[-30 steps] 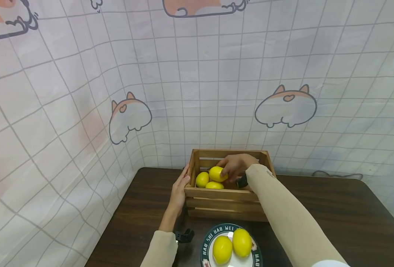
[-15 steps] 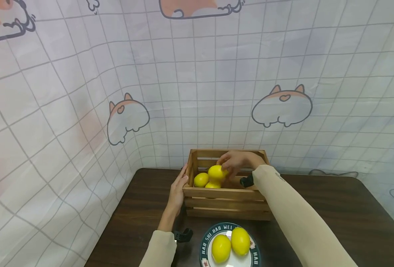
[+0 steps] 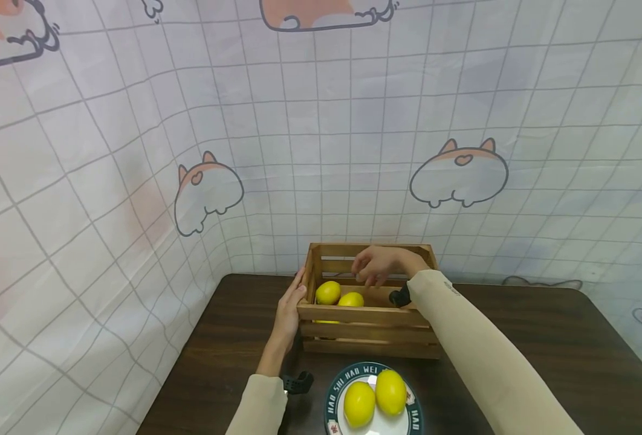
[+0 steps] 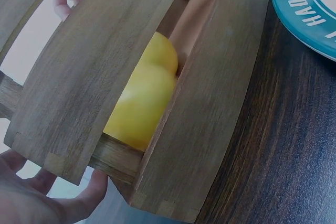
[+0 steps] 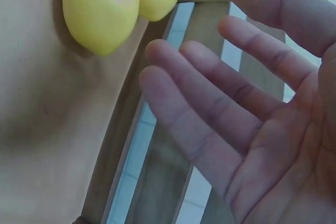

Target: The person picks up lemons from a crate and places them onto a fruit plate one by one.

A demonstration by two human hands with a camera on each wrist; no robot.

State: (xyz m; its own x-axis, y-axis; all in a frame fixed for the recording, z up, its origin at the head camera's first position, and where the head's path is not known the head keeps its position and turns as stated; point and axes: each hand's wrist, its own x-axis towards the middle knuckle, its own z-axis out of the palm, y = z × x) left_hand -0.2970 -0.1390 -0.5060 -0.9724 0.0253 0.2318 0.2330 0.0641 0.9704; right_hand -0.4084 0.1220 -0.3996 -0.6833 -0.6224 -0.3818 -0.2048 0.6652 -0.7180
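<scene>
Two lemons (image 3: 339, 295) lie in crate (image 3: 368, 329), steadied by flat left hand (image 3: 288, 312). Right hand (image 3: 378, 264) hovers empty, fingers relaxed; nearer lemon is best enclosed fully before lifting.

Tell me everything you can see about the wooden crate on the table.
The wooden crate is a light brown, open-topped box of horizontal slats with gaps between them. It sits upright on the dark table, just behind the plate. Two yellow lemons show inside at its left. The left hand rests flat against its left end; the right hand hovers open above it.
</scene>
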